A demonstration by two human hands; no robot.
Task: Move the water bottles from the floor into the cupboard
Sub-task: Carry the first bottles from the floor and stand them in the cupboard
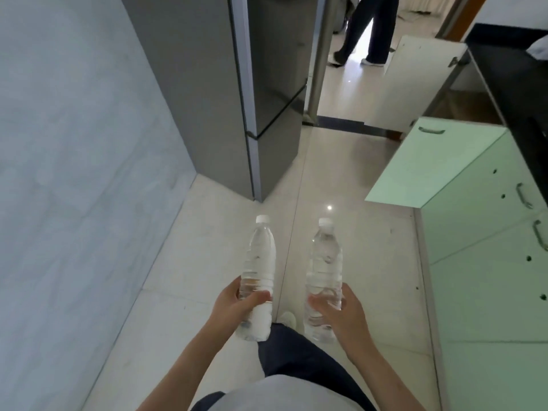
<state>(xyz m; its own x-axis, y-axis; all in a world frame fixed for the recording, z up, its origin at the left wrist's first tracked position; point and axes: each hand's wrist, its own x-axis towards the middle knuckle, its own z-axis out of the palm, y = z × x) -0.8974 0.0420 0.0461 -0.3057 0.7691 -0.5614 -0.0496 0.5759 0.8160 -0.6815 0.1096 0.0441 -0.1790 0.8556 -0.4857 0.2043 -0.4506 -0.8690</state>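
Observation:
I hold two clear water bottles with white caps above the tiled floor, caps pointing away from me. My left hand (234, 304) grips the lower body of the left bottle (258, 262). My right hand (341, 312) grips the lower part of the right bottle (324, 262). The pale green cupboard (486, 232) runs along the right side under a dark countertop. One of its doors (430, 164) stands swung open into the aisle, just ahead and right of the bottles. The inside of the cupboard is hidden from here.
A grey fridge (237, 93) stands ahead on the left beside a pale wall (74, 173). A second, white door (421, 81) is open farther back on the right. Another person's legs (370, 31) stand in the doorway beyond. My own leg and shoe (289, 318) are below the bottles.

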